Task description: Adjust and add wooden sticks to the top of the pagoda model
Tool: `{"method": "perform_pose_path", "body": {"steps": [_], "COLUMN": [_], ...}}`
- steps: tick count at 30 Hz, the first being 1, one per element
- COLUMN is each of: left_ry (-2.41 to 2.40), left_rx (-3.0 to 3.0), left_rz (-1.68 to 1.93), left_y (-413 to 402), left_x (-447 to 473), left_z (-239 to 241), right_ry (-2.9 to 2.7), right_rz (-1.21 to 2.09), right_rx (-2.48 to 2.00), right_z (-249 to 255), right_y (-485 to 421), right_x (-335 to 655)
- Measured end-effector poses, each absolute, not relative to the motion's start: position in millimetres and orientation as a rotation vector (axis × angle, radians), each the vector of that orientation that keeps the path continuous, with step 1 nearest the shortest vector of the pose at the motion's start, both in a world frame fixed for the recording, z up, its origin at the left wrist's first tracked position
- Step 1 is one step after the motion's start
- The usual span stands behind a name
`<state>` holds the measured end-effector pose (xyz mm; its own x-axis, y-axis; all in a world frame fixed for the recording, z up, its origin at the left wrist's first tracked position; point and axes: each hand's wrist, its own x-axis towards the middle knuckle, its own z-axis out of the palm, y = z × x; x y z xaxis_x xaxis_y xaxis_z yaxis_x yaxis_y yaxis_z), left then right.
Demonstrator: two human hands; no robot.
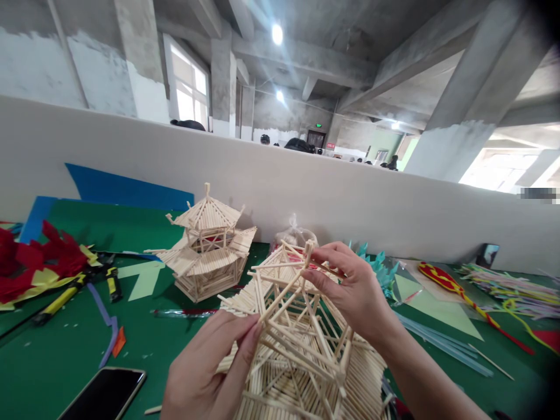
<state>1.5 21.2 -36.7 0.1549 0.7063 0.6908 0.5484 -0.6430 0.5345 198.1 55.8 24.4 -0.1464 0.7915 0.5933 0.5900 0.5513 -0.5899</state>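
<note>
A partly roofed pagoda model [301,350] of thin wooden sticks stands right in front of me, its upper frame of bare sticks meeting at a short post. My left hand [214,361] pinches the lower end of a slanting wooden stick [284,293] at a corner of this frame. Up at the peak, the thumb and fingers of my right hand [345,280] close around the post [308,252] where the sticks join. Behind it to the left is a second stick pagoda [207,251] with two covered roof tiers. My hands hide parts of the nearer model.
On the green table [144,338] lie a phone [107,394], a yellow-black cutter [114,284], glue sticks [446,344], a loose stick [490,361] and colourful paper strips [507,286]. Red paper pieces [48,256] are at left. A white partition [262,181] rises behind.
</note>
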Motion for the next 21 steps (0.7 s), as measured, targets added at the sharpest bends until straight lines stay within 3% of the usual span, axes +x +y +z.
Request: {"method": "perform_pose_path", "body": {"steps": [21], "left_ry": [1.244], "left_rx": [2.392], "left_rz": [1.564], "left_y": [18.0], "left_x": [1.7], "left_z": [-38.5], "right_ry": [-1.838], "right_rz": [0.278], "right_rx": [-1.136], "right_z": [24.8], "right_y": [55.3], "right_x": [198.9]}}
